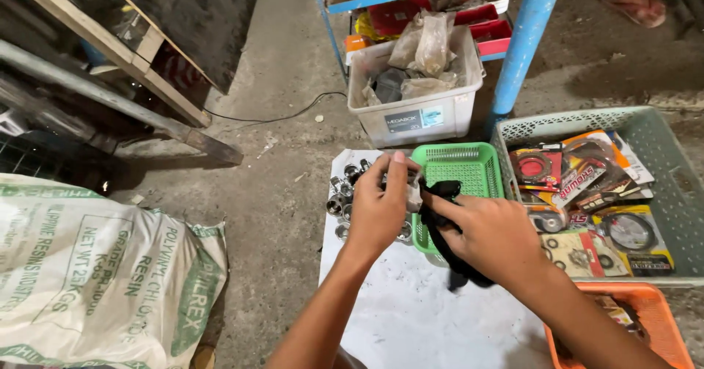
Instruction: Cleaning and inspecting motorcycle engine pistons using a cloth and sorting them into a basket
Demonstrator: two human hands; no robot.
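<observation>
Both hands wipe: left hand [378, 207] fingers pinch a metal socket [413, 193], right hand [491, 237] fingers clamp black rag [444, 226] against it.

Parts workshop, bare concrete floor [293, 61], crates of packaged gaskets [587, 185] (metal sockets [343, 193] too)

Two green baskets [460, 165] [664, 156], one orange basket [645, 303], one sack [95, 266].
</observation>
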